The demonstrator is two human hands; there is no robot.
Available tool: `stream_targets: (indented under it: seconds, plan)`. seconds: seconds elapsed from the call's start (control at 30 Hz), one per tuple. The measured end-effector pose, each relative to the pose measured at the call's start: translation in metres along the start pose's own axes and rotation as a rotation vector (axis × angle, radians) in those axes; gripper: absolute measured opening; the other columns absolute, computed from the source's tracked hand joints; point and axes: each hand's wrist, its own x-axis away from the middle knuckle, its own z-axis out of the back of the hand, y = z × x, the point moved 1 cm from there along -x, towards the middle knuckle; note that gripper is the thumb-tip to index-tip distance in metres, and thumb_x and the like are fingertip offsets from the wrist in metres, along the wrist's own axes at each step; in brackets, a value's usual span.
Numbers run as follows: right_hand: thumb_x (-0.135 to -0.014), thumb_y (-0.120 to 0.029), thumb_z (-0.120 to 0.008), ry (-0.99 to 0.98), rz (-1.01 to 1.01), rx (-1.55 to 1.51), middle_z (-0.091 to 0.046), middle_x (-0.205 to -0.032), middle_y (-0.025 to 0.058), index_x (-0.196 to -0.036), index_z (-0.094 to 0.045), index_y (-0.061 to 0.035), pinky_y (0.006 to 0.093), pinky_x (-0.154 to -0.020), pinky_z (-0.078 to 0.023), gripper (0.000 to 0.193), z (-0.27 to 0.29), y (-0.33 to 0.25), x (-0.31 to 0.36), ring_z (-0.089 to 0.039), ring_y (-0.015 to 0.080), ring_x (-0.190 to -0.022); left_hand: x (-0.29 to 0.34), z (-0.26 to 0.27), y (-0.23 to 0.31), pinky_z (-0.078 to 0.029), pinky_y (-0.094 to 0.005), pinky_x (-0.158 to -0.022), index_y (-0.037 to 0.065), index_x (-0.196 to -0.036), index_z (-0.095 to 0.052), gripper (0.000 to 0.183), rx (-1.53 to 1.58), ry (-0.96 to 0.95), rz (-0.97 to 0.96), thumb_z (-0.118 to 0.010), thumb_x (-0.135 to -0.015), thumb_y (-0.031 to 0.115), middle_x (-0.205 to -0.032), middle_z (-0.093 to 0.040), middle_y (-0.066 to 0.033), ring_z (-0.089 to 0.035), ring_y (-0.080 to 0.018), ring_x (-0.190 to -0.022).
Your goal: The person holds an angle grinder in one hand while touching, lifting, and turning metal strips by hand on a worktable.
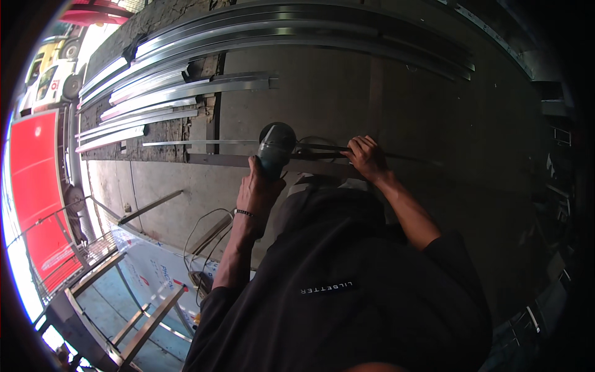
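Observation:
My left hand [255, 191] is wrapped around the body of a teal power tool, which looks like an angle grinder [273, 158]. Its round dark head sits over a long thin metal strip [211, 142]. The strip runs left to right in front of me, just beyond a dark beam [238, 160]. To the right of the tool, my right hand [368, 157] has its fingers closed on the strip, pinching it from above. The tool hides the stretch of strip beneath it, and the strip's right end fades into shadow.
Several long shiny metal profiles [297, 41] lie across the far side, partly on rough boards [167, 131]. At lower left stand a metal frame [145, 328] and a film-covered sheet [145, 263], with a loose cable [186, 239] nearby. A red truck body [38, 192] is outside, left.

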Motion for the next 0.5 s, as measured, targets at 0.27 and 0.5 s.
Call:
stream_targets:
  seconds: [0.27,0.5]
  plan:
    - [-0.092,-0.02,-0.08,-0.021,-0.025,-0.016,-0.069,-0.092,0.0114,-0.094,-0.062,-0.0046,0.0442,-0.085,-0.055,0.024,0.001,0.002,0.004,-0.071,0.0304,-0.093,-0.009,0.002,-0.017,-0.054,-0.0629,-0.075,0.003,-0.126,-0.038,0.059,-0.008,0.103,-0.106,-0.074,-0.081,0.015,-0.088,-0.071,-0.0359,-0.068,-0.0592,-0.088]
    - [-0.093,-0.021,-0.079,-0.039,-0.021,-0.013,-0.07,-0.096,0.0113,-0.097,-0.062,-0.0045,0.0438,-0.087,-0.056,0.024,0.0,0.001,0.004,-0.071,0.0305,-0.095,-0.003,0.002,-0.004,-0.057,-0.0569,-0.077,0.002,-0.129,-0.039,0.061,-0.04,0.013,0.009,-0.075,-0.082,0.014,-0.097,-0.072,-0.0357,-0.072,-0.0549,-0.095]
